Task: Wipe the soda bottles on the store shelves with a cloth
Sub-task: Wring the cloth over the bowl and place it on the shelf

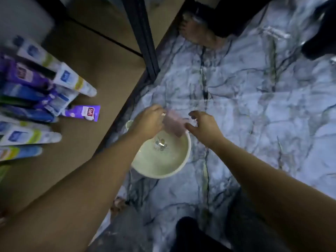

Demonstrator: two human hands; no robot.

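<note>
Above the cream bowl point(161, 157) on the marble-patterned floor point(263, 106), I saw both hands meeting over a pinkish cloth point(173, 124); my left hand point(150, 122) pinched its near edge with curled fingers; my right hand point(203, 127) touched its other side, though blur kept me from telling whether it truly gripped; the cloth hung over the bowl's far rim; on the brown shelf point(101, 73) to the left lay tubes and a purple sachet point(83, 112); I could pick out no soda bottles.
</note>
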